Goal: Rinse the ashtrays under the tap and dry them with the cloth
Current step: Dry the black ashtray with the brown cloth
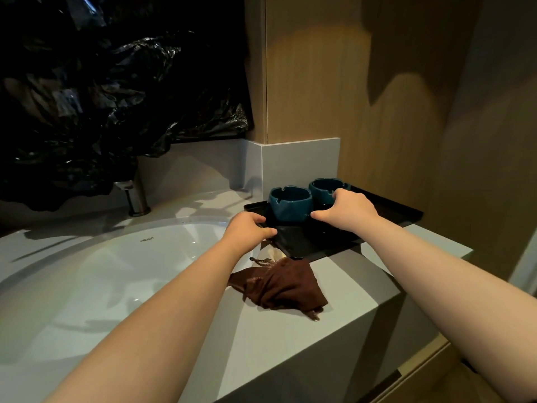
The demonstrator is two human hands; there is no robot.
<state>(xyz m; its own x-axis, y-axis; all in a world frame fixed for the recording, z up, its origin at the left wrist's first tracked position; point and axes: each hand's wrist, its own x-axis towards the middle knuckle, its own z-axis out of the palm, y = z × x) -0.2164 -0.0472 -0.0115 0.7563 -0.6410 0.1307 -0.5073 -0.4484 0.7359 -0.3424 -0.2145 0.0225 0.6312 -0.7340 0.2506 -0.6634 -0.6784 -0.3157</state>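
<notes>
Over on the right side of the grey counter point(290, 344), a black tray point(392, 210) sits against the wooden wall point(377, 97) and carries two dark teal ashtrays. The left ashtray point(290, 203) stands upright near the tray's middle. The right ashtray point(324, 189) is just behind it and further right, also upright, close beside the first.

The left hand point(250, 228) reaches in from the near left, and its curled fingers and thumb grip the tray at its left edge. The right hand point(345, 210) is on the tray between the two ashtrays. Its thumb points at the base of the left ashtray and its fingers lie against the front of the right ashtray. From this angle I cannot tell whether it is holding either one or only touching them.

A crumpled brown cloth point(282, 286) lies on the counter just in front of the tray's near corner, right of the sink point(116, 271). Neither hand touches it. The sink is a white oval basin set into the counter on the left. The metal tap point(136, 196) stands at the sink's far edge, well apart from the ashtrays, its top partly hidden by a crinkled black plastic sheet point(101, 97) hanging over the far left wall.
</notes>
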